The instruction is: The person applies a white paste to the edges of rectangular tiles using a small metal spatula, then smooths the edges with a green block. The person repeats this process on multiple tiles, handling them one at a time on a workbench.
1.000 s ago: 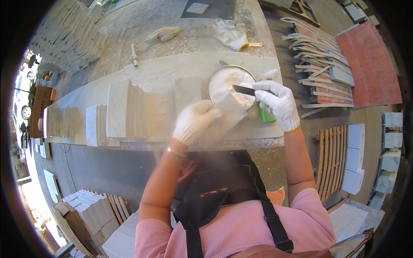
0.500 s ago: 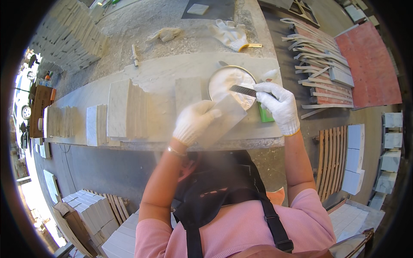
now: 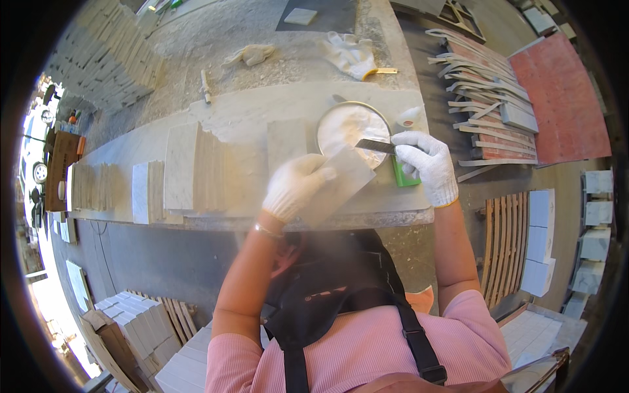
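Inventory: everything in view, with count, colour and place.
Slab: one, pale, on bench
Round tin: one, white filling, on slab
Flat tile: one, grey, near tin
Dark strip: one, black, over tin
Green block: one, green, right of tin
White item: one, white, beyond green block
Upright tiles: several, pale, slab's left
Loose gloves: two, cream, far bench
Strips: many, pale, right of bench
Red board: one, red, far right
Wooden slats: several, brown, right
White blocks: several, white, right
Stacked tiles: many, pale, left
Left hand: one, white-gloved, holding flat tile
Right hand: one, white-gloved, holding dark strip
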The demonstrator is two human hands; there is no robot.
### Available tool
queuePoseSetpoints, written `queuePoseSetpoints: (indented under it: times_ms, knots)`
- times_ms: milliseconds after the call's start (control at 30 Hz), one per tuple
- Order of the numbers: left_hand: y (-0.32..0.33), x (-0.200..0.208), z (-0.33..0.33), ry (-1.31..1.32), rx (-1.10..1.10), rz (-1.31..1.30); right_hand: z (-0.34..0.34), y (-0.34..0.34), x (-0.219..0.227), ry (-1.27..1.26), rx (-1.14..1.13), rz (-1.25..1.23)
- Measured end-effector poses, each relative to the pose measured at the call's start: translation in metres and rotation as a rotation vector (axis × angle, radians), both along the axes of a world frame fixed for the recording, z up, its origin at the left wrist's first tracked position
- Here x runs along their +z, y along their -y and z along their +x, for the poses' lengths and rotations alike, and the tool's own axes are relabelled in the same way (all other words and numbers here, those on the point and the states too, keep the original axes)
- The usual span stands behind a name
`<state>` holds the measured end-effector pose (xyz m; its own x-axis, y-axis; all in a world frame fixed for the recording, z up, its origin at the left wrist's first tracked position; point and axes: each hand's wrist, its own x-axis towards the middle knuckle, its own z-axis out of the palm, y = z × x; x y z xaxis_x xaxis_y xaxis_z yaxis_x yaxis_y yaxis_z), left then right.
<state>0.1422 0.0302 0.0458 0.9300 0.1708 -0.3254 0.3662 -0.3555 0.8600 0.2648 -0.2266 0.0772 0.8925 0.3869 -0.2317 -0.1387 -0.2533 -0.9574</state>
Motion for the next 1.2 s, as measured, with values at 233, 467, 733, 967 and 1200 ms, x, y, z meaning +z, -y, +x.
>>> queuePoseSetpoints:
  times_ms: [233, 467, 733, 967, 1200]
  knots:
    - [0.000, 0.001, 0.000, 0.028, 0.003, -0.012, 0.013, -0.017, -0.019, 0.587, 0.085, -0.587]
    - [0.002, 0.000, -0.002, 0.017, 0.050, -0.160, 0.031, 0.005, -0.016, 0.474, -0.093, -0.464]
    - [-0.006, -0.014, 0.000, 0.031, -0.004, -0.074, 0.081, 0.028, -0.059, 0.558, -0.080, -0.463]
    - [-0.005, -0.012, -0.002, 0.073, -0.022, 0.020, 0.093, 0.024, -0.055, 0.177, -0.040, -0.017]
    - [-0.004, 0.001, -0.005, 0.113, -0.036, -0.044, 0.061, 0.027, -0.018, 0.228, 0.188, 0.031]
